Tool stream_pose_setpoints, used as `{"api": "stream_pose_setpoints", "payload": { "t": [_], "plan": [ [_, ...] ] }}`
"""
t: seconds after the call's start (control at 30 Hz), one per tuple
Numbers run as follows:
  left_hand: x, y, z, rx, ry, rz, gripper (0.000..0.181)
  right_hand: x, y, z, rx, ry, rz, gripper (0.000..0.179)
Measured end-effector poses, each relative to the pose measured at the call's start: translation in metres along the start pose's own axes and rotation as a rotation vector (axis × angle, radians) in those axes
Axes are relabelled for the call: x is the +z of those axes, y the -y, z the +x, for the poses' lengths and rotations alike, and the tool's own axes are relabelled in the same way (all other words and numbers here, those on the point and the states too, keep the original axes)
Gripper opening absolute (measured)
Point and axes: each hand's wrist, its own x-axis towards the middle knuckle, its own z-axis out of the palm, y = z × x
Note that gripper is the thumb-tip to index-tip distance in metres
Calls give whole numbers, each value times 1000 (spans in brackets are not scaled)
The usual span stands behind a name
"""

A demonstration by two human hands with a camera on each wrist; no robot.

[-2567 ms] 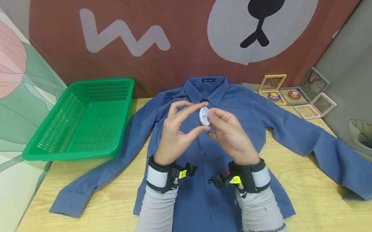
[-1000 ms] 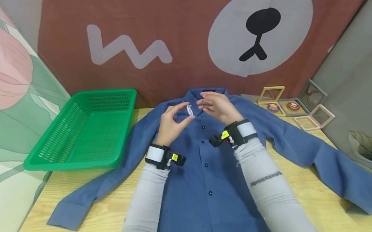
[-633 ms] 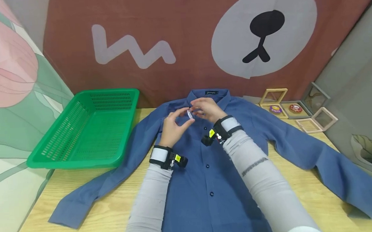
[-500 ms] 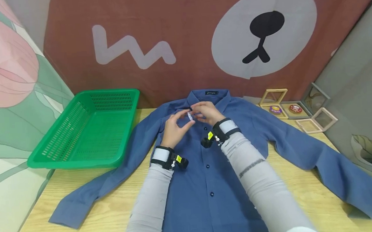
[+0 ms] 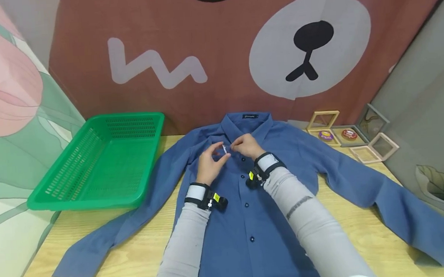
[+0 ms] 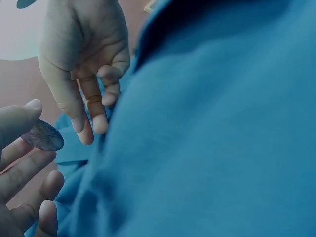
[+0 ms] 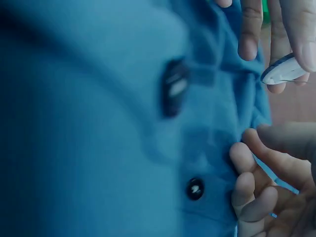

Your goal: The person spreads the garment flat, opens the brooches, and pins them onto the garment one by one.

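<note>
A small round pin-back badge [image 5: 224, 149] is pinched between the thumb and fingers of my left hand [image 5: 208, 166], edge-on in the head view. Its white back and a thin pin wire show in the right wrist view, where the badge [image 7: 286, 71] stays in the left fingers. Just right of it is my right hand [image 5: 248, 146], thumb and forefinger close together, other fingers loosely bent, nothing visible between them. Both hands are over the upper front of a blue button-up shirt [image 5: 227, 234], below its collar. A dark button [image 7: 195, 188] lies near the right fingers.
The shirt is spread on a wooden table [image 5: 137, 239], sleeves out to both sides. A green basket [image 5: 86, 205] stands at the left. At the back right are small hinged frames [image 5: 374, 148], a purple-and-yellow badge [image 5: 325, 135] and a red badge [image 5: 349, 134].
Earlier both hands held the badge with its back showing. The right hand let go, drew away, then came back beside it. The left hand keeps the badge; the right fingers have drawn together.
</note>
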Motion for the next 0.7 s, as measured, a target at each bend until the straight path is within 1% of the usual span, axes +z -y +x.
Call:
{"api": "stream_pose_setpoints", "payload": {
  "t": [0.1,0.2,0.3,0.4,0.47,0.6,0.7],
  "plan": [
    [4,7,-3,-25,4,11,48,4,-5,-1,-64,63,-113,21],
    [8,13,-6,-35,-1,21,47,9,-10,-2,-82,136,-163,20],
    [9,16,-9,-38,0,20,45,13,-12,-3,-89,167,-224,18],
    [9,19,-10,-50,-1,22,46,16,-12,-3,-106,152,-291,10],
    [9,20,-10,-59,1,28,46,17,-11,-3,-120,125,-324,3],
    [9,23,-7,-57,5,39,46,17,-11,-4,-139,64,-321,12],
    [9,25,-4,-57,10,57,46,16,-13,-6,-173,38,-300,14]
  ]
}}
